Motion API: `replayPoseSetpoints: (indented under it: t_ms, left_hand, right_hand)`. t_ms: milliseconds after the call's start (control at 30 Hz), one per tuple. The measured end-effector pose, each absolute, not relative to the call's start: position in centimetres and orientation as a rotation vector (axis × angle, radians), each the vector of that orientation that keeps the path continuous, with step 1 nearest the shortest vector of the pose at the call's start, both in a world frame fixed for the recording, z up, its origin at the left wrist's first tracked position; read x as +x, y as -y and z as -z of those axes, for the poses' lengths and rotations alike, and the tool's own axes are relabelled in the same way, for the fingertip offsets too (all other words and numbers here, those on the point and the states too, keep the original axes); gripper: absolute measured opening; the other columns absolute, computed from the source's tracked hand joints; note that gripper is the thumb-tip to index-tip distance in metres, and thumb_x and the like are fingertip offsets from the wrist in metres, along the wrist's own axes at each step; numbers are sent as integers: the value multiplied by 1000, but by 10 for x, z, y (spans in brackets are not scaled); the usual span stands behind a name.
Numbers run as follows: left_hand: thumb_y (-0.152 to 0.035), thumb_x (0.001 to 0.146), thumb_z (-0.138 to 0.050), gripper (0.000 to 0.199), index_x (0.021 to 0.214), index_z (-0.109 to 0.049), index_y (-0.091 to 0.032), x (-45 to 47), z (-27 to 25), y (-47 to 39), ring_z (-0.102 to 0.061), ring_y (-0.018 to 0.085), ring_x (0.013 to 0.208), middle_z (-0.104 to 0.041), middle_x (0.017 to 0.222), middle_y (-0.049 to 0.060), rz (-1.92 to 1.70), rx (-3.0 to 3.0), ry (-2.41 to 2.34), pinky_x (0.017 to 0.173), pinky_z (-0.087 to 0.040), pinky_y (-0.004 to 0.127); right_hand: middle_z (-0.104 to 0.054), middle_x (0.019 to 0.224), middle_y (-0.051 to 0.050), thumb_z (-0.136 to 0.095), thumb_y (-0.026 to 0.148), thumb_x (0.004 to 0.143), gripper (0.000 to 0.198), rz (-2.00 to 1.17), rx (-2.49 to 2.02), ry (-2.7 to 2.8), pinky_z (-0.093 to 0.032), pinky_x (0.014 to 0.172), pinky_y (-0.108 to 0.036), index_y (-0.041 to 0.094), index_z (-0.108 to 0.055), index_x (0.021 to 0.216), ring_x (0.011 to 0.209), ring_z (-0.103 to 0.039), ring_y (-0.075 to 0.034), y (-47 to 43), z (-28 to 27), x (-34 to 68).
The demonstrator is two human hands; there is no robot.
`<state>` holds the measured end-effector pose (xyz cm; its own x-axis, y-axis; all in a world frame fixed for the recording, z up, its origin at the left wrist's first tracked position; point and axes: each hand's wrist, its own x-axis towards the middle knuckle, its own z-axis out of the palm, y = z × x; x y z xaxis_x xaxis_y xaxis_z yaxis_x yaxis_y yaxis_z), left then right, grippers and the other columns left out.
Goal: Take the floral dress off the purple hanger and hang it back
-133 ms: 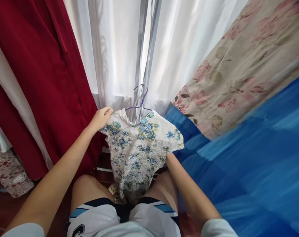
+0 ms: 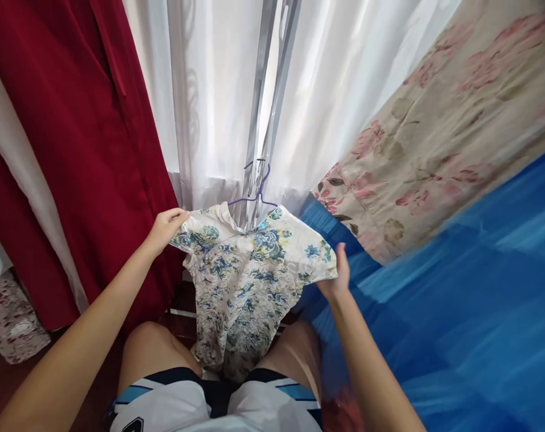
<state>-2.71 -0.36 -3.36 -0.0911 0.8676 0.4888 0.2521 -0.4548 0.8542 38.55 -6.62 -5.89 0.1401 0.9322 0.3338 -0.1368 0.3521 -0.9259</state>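
A short-sleeved white blouse with blue, green and yellow flowers (image 2: 254, 282) hangs on a purple hanger (image 2: 259, 197), its hem down between my knees. My left hand (image 2: 166, 230) is closed, pinching the edge of the left-side sleeve and drawing it out sideways. At the other sleeve, my right hand (image 2: 339, 279) is open, with the thumb stretched up along the sleeve's outer edge. The fingers of that hand are behind the cloth and hidden. The hanger's hook is by a metal fitting at the foot of grey upright bars (image 2: 272, 90).
White curtains (image 2: 218, 90) hang behind the bars. A dark red curtain (image 2: 96, 150) is on the left, with patterned cloth (image 2: 11, 312) beyond it. To the right are a beige flowered cloth (image 2: 416, 138) and a large blue fabric (image 2: 456, 312).
My right hand has come out from beneath the sleeve to its outer edge, thumb now visible. The left hand has moved outward and slightly down with its sleeve, spreading the blouse wider.
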Motion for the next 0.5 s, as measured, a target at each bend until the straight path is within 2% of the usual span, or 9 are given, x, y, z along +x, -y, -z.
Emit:
replayPoseSetpoints:
  t_ms: [67,133,200,267,400,500]
  left_hand:
    - [-48,75,-74,34,83,-71,-15,-25,45,11,-55,14,61,-65,70,2,-1729,1413,-1133,57,-41,23]
    - [-47,72,-77,35,84,-71,-15,-17,46,20,-57,14,60,-65,71,2,-1870,1230,-1048,57,-43,23]
    - [-47,73,-76,36,86,-71,-14,-5,34,29,-60,15,62,-67,73,3,-1955,1144,-998,59,-46,24]
    - [-49,77,-72,40,94,-72,-13,4,15,36,-64,17,70,-69,80,6,-1979,1193,-989,65,-50,27]
    - [-41,84,-63,48,127,-62,-18,14,-28,53,-64,24,105,-67,116,9,-1906,1728,-1104,91,-52,35]
    - [-25,76,-68,67,141,-50,-24,22,-38,62,-44,32,133,-47,145,9,-1745,2320,-1339,112,-36,46]
  right_hand:
    - [-73,84,-4,-61,69,80,53,-983,-858,1162,-55,59,-31,21,-71,100,73,-69,-22,73,48,396]
    - [-69,70,0,-77,51,74,37,-990,-864,1174,-48,48,-25,20,-71,93,56,-63,-16,79,36,401]
    - [-66,63,2,-80,42,73,28,-965,-862,1121,-45,44,-23,20,-70,85,50,-58,-14,82,23,401]
    - [-65,63,1,-79,44,74,28,-942,-837,1003,-48,47,-26,19,-69,82,53,-61,-17,80,13,400]
    - [-64,65,1,-78,45,73,31,-800,-825,806,-51,55,-30,18,-67,82,60,-62,-19,83,5,400]
    - [-58,65,3,-75,47,78,31,-564,-796,767,-46,52,-26,19,-63,80,55,-53,-14,109,11,397]
